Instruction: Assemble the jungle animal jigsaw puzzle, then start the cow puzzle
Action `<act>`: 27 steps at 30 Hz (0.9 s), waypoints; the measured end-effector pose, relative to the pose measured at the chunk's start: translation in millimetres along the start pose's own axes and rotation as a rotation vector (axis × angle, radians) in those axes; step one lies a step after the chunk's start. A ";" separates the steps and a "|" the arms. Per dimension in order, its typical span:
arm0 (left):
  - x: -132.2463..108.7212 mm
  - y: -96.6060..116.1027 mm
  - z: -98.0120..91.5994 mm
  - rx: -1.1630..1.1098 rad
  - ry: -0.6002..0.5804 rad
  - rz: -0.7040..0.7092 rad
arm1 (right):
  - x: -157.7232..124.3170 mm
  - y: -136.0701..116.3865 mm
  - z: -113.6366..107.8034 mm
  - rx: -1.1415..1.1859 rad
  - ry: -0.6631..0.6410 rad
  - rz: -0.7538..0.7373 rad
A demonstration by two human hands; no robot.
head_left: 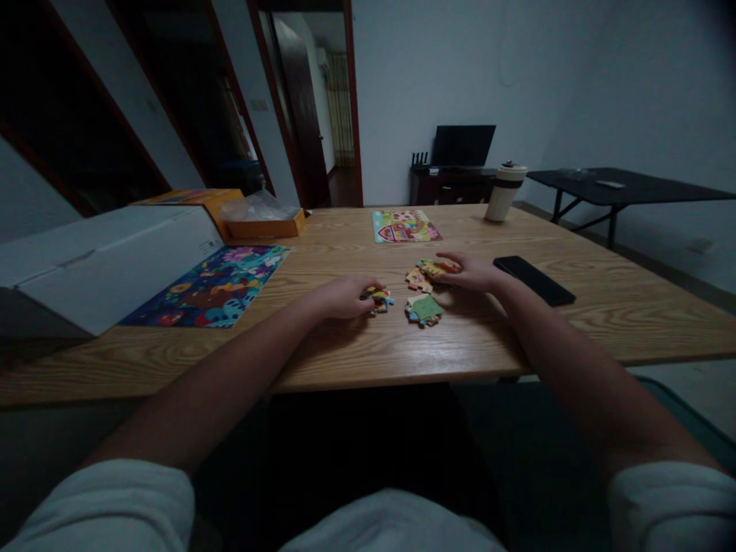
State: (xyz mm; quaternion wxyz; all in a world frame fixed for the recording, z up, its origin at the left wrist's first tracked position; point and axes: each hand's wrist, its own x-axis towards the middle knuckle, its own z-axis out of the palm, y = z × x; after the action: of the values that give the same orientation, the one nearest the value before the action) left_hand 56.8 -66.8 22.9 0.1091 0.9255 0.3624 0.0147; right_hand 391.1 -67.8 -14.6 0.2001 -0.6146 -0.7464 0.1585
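My left hand (346, 297) rests low over the wooden table, its thumb and fingers closed around a few jigsaw puzzle pieces (381, 301) in yellow, red and blue. To the right, my right hand (470, 274) curls its fingers over a yellow and red part of a pile of puzzle pieces (422, 276). Between the hands and nearer to me lies a stack of green and blue puzzle pieces (424, 309), touched by neither hand. The palm sides of both hands are hidden.
A colourful picture sheet (407, 226) lies beyond the pieces. A black phone (533, 280) and a white cup (505, 193) are at the right. On the left are a dark-blue picture (224, 284), a white box (109, 257) and an orange box (264, 225) with clear plastic.
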 end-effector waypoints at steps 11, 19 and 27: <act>-3.3 11.4 6.7 0.094 0.033 0.135 | -1.3 -21.4 17.5 -0.225 0.017 -0.136; 14.7 0.2 18.0 0.110 0.062 0.172 | -1.2 -25.3 20.0 -0.259 0.053 -0.166; 37.5 6.1 17.1 0.134 0.060 0.164 | -2.0 -24.1 25.0 -0.314 0.120 -0.165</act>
State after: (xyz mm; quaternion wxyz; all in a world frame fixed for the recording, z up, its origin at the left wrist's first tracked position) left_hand 90.3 -49.2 5.6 0.0344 0.9564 0.2889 0.0268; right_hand 358.6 -74.3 -24.9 0.1585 -0.5832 -0.7966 -0.0139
